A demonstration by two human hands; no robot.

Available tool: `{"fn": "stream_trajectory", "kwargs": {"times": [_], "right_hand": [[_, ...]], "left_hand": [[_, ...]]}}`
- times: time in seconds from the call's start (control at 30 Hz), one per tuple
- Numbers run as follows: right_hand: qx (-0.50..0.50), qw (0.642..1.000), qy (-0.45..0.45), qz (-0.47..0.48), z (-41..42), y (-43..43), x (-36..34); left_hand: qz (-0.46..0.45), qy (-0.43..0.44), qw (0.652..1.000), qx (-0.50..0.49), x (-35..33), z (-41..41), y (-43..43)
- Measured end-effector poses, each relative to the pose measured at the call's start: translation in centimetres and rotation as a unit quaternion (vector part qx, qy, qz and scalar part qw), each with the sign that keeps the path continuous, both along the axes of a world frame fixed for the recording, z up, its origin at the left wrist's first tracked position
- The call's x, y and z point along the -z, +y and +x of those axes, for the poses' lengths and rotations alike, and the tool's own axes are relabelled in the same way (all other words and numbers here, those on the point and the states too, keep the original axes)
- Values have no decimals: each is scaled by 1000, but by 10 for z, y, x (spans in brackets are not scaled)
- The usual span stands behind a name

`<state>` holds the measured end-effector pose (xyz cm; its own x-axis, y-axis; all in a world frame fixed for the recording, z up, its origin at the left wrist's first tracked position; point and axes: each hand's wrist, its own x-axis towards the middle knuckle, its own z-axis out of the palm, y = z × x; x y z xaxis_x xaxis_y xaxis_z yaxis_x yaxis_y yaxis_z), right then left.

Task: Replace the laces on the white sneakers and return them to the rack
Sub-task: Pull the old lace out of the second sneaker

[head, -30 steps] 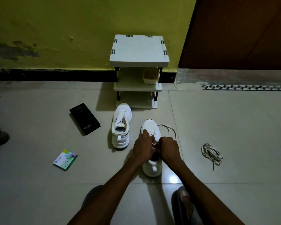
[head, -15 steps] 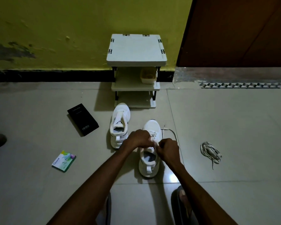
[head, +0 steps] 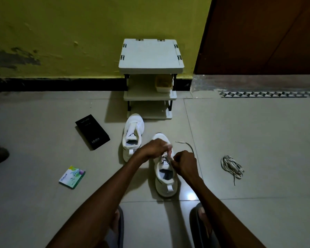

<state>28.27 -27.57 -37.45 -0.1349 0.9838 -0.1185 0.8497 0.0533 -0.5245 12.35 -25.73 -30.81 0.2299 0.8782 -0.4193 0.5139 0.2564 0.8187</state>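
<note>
**Lace [head: 188, 144] going into near sneaker: limp cord, hold it by the tip**

Left part of the floor [head: 258, 133]: green packet [head: 72, 176] and black box [head: 92, 131], not in play.
Far sneaker [head: 132, 135] stands unlaced with its tongue up and its toe just in front of the rack [head: 150, 58].
Left hand [head: 153, 148] is over the eyelet rows of the near sneaker [head: 166, 184], grip closed in a pinch on the lace. The fingertips are blurred, so I can't tell which eyelet.
Right hand [head: 185, 164] is at the right edge of the tongue, grip curled and pinching what looks like the same lace.
The lace's free end trails right across the floor.
Lace bundle [head: 232, 166] lies further right, well apart.

Handling, my read:
- The lace is light and soft with no stiffness, so it buckles if pushed. Pinch it right at the hard tip to feed it, then pull from the exit side.
- It's probably flat weave, so watch for twist.
- The sneaker is light and the tile looks slick, so it'll likely slide under a pull. Pin it at the collar with one hand.
- The upper is soft and the sole stiff, so carry it to the rack by the heel collar or heel tab.
</note>
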Motion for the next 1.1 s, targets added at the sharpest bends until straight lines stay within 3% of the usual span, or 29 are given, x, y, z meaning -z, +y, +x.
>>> {"fn": "stream_trajectory", "kwargs": {"times": [0.03,0.1,0.17,0.27,0.33,0.4,0.47,0.5,0.6,0.67,0.73,0.83,0.9,0.93,0.97,1.0,1.07,1.1], "right_hand": [[1,1000,4,1,0,0,2],[14,1000,20,-5,0,0,5],[22,999,40,-11,-3,1,4],[18,999,27,-11,-9,2,3],[17,1000,16,-21,-10,2,4],[21,999,15,-23,-9,2,4],[26,999,12,-22,-11,2,2],[27,999,10,-24,-11,1,2],[38,999,22,-27,-12,0,3],[47,998,27,-26,-10,0,4],[53,998,34,-25,-9,-2,2],[49,998,45,-22,-10,-2,1],[44,998,44,-23,-12,-3,-1],[45,998,46,-24,-11,-4,-1],[50,997,48,-21,-11,-5,-1],[56,997,53,-16,-10,-5,-1],[62,996,59,-9,-8,-5,0],[64,996,64,-7,-10,-5,0]], "left_hand": [[26,-104,988,-109,-2,2,3],[53,-268,911,-310,-1,-1,9],[63,-301,890,-336,4,-4,8],[54,-300,913,-271,16,-7,6],[77,-210,949,-224,22,-7,9],[118,-20,985,-121,28,-8,13],[149,194,969,20,34,-8,9],[150,258,952,70,35,-6,4],[175,318,928,83,47,1,-6],[193,235,953,-5,53,3,-9],[170,26,965,-198,44,2,-10],[52,-258,883,-388,34,6,-14],[-28,-375,825,-422,36,12,-20],[-52,-401,814,-417,38,14,-22],[-49,-381,831,-401,41,16,-22],[-25,-311,876,-368,44,17,-19],[41,-115,959,-254,45,17,-15],[67,-42,976,-204,44,18,-13]]}}
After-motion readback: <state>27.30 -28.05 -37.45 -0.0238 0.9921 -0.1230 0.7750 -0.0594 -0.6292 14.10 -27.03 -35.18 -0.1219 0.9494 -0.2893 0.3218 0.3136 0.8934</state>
